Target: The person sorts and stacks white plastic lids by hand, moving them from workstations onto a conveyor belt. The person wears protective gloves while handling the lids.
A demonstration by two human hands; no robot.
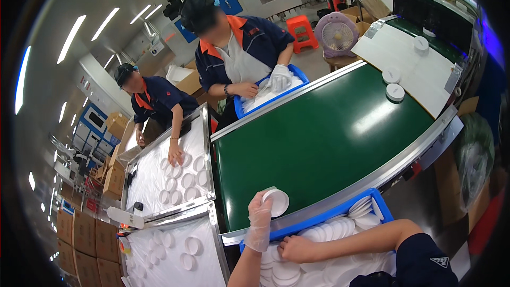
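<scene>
My left hand (259,213), in a thin clear glove, grips a shallow white round lid (278,203) by its edge, above the near edge of the green conveyor belt (308,154). My right hand (297,248) is bare and reaches into a blue bin (383,205) of thin white discs (340,228). Its fingers curl down among the discs; whatever they pinch is hidden. Some discs stand in a tilted row at the bin's far side, while others lie loose.
White round lids (394,92) lie on the belt's right part and on a white board (414,58). Left of the belt are film-covered trays (143,175) with more lids. Two co-workers stand across; one has gloved fingers (280,78) in another blue bin (300,73).
</scene>
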